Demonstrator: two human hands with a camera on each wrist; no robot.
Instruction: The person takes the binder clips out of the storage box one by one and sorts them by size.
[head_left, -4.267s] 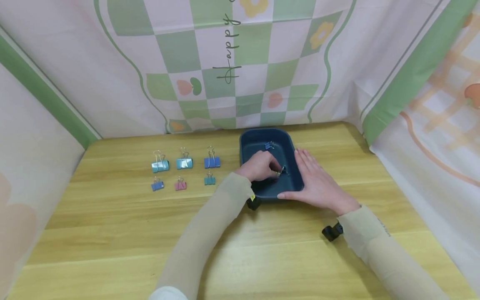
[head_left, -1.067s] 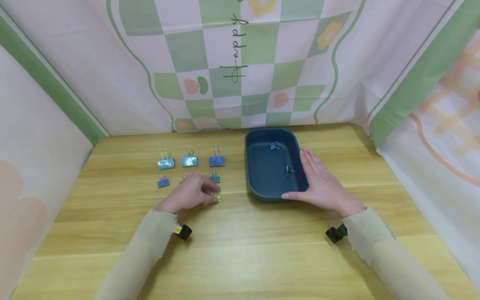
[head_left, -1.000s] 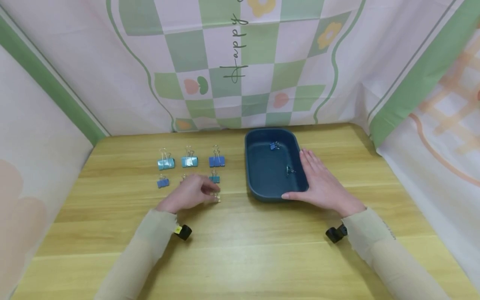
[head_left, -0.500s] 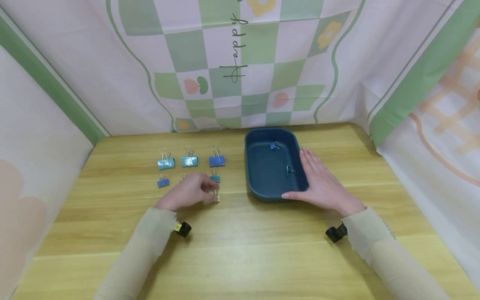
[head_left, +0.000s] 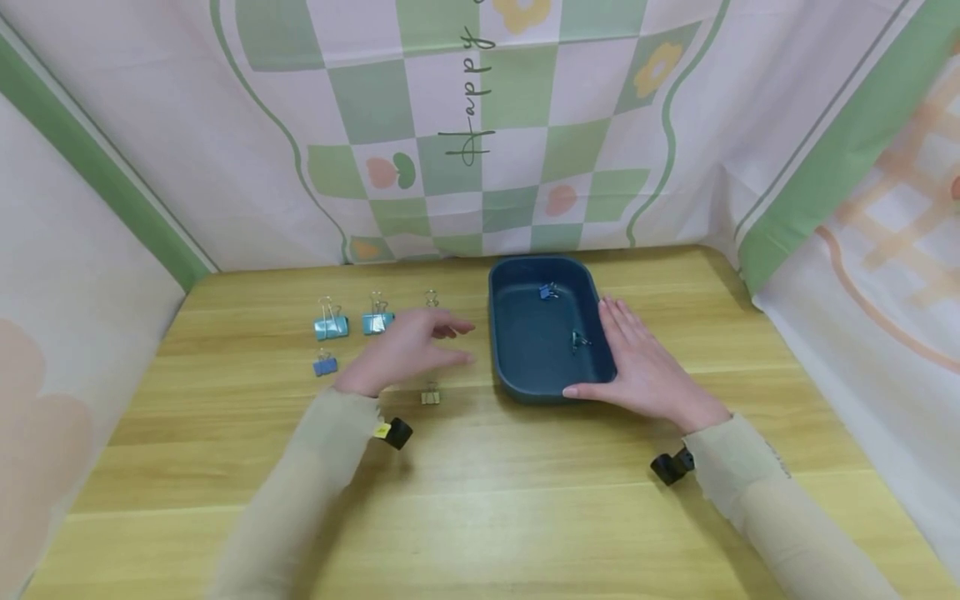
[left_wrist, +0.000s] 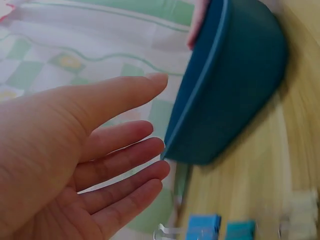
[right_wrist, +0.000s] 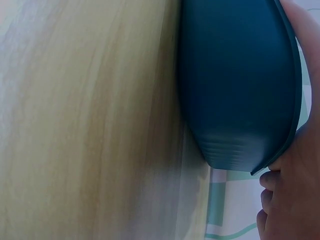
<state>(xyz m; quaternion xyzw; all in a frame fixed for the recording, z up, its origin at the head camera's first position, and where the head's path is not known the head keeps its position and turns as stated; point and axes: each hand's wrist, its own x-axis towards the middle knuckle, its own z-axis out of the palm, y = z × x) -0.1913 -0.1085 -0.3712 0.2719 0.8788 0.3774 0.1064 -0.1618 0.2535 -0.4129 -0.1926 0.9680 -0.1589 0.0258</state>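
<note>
My left hand (head_left: pixel 408 346) hovers with fingers and thumb spread, holding nothing, above the right end of the clip rows and left of the dark blue tray (head_left: pixel 525 393). My right hand (head_left: pixel 648 371) rests against the tray's right side, fingers straight along the rim and thumb at the front corner. Inside the tray lie a small blue binder clip (head_left: pixel 547 292) and a dark green binder clip (head_left: pixel 577 341). A small pale yellow binder clip (head_left: pixel 431 397) stands below the left hand. The left wrist view shows a blue binder clip (left_wrist: pixel 202 227) and a teal binder clip (left_wrist: pixel 240 231).
Farther left stand two light blue binder clips (head_left: pixel 331 327) and a small blue clip (head_left: pixel 325 367). The left hand hides the pink clip. A checked curtain (head_left: pixel 517 150) hangs behind the wooden table (head_left: pixel 480 500).
My left hand took the yellow clip from the tray to the table, let go of it below the teal one, and has lifted toward the tray. The right hand stays at the tray.
</note>
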